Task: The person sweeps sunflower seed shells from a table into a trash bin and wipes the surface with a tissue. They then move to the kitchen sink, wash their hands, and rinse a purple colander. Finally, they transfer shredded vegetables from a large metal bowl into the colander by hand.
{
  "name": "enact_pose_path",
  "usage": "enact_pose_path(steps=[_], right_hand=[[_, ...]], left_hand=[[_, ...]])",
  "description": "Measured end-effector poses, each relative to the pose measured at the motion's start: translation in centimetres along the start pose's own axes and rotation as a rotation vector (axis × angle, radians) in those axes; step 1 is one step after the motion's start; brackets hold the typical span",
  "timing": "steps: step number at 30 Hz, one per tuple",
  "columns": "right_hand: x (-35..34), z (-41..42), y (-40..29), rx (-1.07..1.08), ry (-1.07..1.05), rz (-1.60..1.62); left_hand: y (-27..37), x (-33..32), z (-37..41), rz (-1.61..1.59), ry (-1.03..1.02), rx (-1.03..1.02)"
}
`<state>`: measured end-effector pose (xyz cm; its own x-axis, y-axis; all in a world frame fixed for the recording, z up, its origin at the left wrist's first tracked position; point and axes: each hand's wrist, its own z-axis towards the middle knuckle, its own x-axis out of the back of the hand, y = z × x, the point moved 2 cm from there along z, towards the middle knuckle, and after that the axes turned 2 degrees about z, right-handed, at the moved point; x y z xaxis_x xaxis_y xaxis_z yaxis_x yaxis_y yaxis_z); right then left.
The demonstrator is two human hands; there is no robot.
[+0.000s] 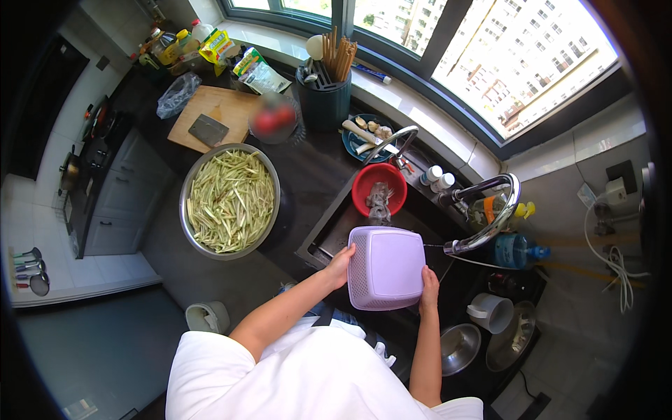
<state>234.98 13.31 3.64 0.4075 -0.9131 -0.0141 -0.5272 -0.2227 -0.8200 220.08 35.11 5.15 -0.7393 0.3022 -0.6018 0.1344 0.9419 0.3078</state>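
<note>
Both my hands grip a lilac plastic basket (397, 262) with perforated sides, held over the sink (325, 239), its smooth base turned up towards me. My left hand (342, 266) is on its left edge, and my right hand (430, 286) clasps the right edge. From the chrome faucet (488, 231) a thin stream of water runs towards the basket. Just beyond the basket, a red plastic bowl (359, 181) sits in the sink with a crumpled grey item (380, 199) in it. The basket's inside is hidden from view.
To the left stands a large metal bowl (184, 220) of cut pale-green stalks. Behind it are a cleaver (208, 130) on a wooden cutting board (184, 123) and a chopstick holder (324, 105). A white plastic mug (496, 312) and a metal bowl (472, 336) stand at right.
</note>
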Motion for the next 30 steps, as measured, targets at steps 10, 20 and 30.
enact_pose_path(steps=[10,20,30], right_hand=[[1.5,0.2,3.2,-0.082,0.039,-0.072],[3.1,-0.8,4.4,-0.012,0.178,-0.379],[1.7,-3.0,3.3,0.006,0.235,-0.216]], left_hand=[[-0.7,1.1,0.0,-0.015,-0.061,0.03],[-1.0,-0.5,0.9,0.151,-0.008,0.072],[-0.5,-0.8,-0.2,0.041,-0.032,0.094]])
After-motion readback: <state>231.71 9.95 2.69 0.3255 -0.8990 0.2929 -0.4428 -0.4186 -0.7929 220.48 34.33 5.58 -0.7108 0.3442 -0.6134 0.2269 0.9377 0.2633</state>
